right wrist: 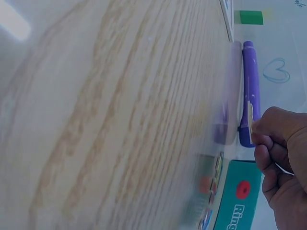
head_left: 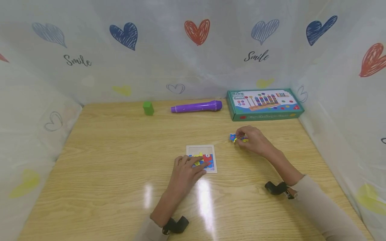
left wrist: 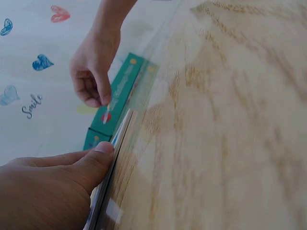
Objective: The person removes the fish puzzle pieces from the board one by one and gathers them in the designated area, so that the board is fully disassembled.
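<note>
A small square jigsaw tray (head_left: 215, 160) with a pale frame lies on the table, with red, blue and yellow pieces (head_left: 208, 158) in its near part. My left hand (head_left: 186, 172) rests over it, fingers stretched across the pieces; in the left wrist view the thumb (left wrist: 103, 147) lies at the tray's edge. To the right and farther back, my right hand (head_left: 254, 140) pinches a thin, flat puzzle piece (head_left: 232, 137) with blue on its face. From the right wrist view the piece (right wrist: 250, 122) appears edge-on, held between thumb and forefinger. A bit of yellow shows beneath that hand.
A green box (head_left: 265, 104) labelled Ring Challenge Game sits at the back right, beyond my right hand. Left of it lie a purple toy microphone (head_left: 196, 107) and a green block (head_left: 148, 108). A printed curtain (head_left: 156, 67) borders the table (head_left: 114, 144).
</note>
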Action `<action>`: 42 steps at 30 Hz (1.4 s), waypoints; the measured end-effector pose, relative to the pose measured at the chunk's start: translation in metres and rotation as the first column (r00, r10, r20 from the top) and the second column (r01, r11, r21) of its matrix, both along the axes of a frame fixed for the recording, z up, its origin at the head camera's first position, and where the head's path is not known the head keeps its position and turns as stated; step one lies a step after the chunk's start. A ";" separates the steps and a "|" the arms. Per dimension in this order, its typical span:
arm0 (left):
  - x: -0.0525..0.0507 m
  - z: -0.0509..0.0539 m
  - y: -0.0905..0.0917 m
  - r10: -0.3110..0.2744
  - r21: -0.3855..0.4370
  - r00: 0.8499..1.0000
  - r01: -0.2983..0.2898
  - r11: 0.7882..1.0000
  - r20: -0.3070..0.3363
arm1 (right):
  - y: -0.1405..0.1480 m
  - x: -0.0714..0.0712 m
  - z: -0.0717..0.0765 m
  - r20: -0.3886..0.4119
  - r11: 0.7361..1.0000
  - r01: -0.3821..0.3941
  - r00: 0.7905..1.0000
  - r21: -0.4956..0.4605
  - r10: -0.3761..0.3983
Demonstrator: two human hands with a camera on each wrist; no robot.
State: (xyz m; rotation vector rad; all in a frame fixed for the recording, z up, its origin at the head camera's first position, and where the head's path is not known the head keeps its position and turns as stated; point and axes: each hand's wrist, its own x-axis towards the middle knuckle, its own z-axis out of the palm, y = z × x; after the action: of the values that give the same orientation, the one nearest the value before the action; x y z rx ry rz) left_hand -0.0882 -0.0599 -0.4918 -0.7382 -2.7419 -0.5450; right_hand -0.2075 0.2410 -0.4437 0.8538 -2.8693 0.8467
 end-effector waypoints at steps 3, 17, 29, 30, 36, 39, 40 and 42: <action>0.000 0.000 0.000 0.001 -0.003 1.000 -0.001 1.000 0.005 | 0.001 -0.001 -0.002 0.016 1.000 0.006 1.000 -0.001 -0.006; -0.001 -0.001 -0.001 0.000 -0.015 1.000 0.000 1.000 -0.013 | 0.005 -0.004 -0.012 0.037 1.000 -0.014 0.999 -0.008 0.015; -0.001 -0.001 -0.001 -0.009 -0.026 1.000 0.009 1.000 -0.001 | 0.006 -0.006 -0.017 0.047 1.000 -0.015 0.999 0.019 0.014; -0.001 -0.001 -0.001 -0.010 -0.026 1.000 0.010 1.000 -0.001 | 0.006 -0.006 -0.017 0.052 1.000 -0.011 0.999 0.024 0.010; -0.002 0.000 -0.001 -0.011 -0.027 1.000 0.011 1.000 0.011 | 0.007 -0.005 -0.017 0.075 0.999 -0.002 0.997 0.053 -0.002; -0.002 0.000 -0.001 -0.012 -0.021 1.000 0.012 1.000 0.004 | 0.007 -0.005 -0.017 0.073 0.998 -0.001 0.997 0.057 -0.003; -0.002 0.000 -0.001 -0.012 -0.019 1.000 0.012 1.000 -0.003 | 0.007 -0.005 -0.017 0.072 0.998 -0.001 0.997 0.057 -0.003; -0.001 -0.001 -0.001 -0.013 -0.014 1.000 0.012 1.000 -0.019 | 0.008 -0.004 -0.017 0.062 0.999 -0.005 0.998 0.050 0.001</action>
State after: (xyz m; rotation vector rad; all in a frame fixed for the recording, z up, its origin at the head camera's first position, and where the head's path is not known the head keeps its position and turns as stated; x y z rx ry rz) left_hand -0.0894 -0.0606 -0.4924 -0.7606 -2.7279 -0.5193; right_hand -0.2117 0.2486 -0.4611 0.8517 -2.9553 0.8189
